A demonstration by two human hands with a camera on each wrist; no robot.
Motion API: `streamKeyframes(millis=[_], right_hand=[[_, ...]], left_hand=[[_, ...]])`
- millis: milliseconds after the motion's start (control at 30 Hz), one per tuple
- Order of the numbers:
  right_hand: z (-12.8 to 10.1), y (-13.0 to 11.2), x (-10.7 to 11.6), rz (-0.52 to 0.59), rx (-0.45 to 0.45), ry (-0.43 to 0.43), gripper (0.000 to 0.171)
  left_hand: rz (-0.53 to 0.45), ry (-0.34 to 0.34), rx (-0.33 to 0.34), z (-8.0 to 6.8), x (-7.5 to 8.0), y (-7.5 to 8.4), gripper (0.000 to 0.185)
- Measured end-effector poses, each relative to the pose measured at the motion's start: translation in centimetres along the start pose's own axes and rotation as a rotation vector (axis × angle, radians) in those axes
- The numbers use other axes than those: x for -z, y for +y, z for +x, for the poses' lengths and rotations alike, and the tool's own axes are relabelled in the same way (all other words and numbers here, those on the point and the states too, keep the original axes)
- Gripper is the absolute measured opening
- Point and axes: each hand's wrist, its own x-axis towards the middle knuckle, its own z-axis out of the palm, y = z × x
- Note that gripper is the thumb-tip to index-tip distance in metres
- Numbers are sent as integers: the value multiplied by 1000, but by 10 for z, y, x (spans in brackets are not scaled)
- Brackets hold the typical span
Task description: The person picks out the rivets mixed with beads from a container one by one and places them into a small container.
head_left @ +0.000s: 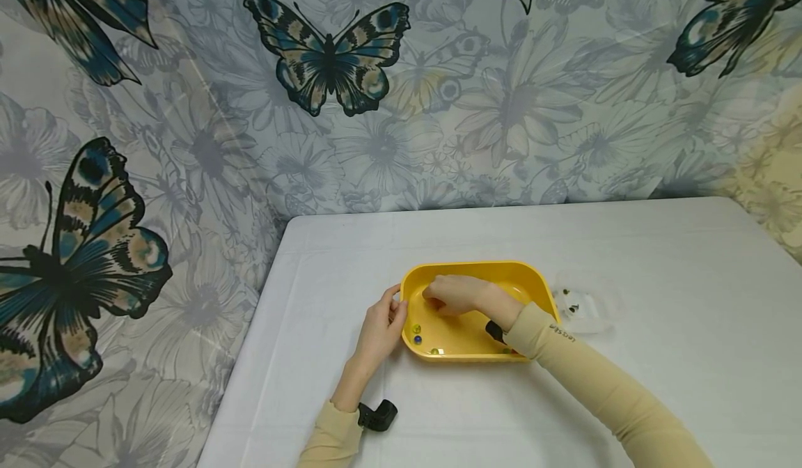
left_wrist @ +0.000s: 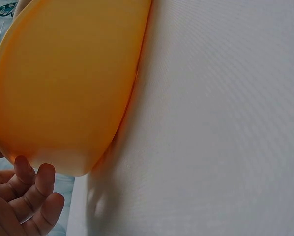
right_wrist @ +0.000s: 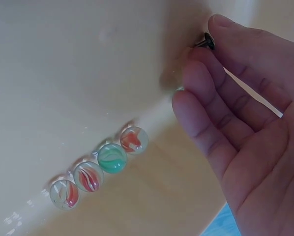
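Note:
My left hand grips the left end of a yellow tray. In the left wrist view, several loosely bent fingers of that hand lie by the outside of the tray. My right hand reaches down inside the tray. Its thumb and a finger pinch a small dark metal pin with a flat round head and thin shank; the exact kind is unclear. Several glass marbles, with red and green swirls, lie in a row along the tray's edge beside the right hand. A blue marble lies in the tray's near left corner.
A clear plastic container with small dark and white bits stands right of the tray, partly behind the right forearm. A white cloth covers the table. Butterfly-patterned fabric hangs behind and left.

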Motion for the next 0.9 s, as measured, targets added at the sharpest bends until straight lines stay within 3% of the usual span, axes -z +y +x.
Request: streamKeyframes(millis=[900], right_hand=[[-1, -2, -1, 40, -52, -60, 15]], left_hand=[[-5, 1, 11, 0, -1, -1, 37]])
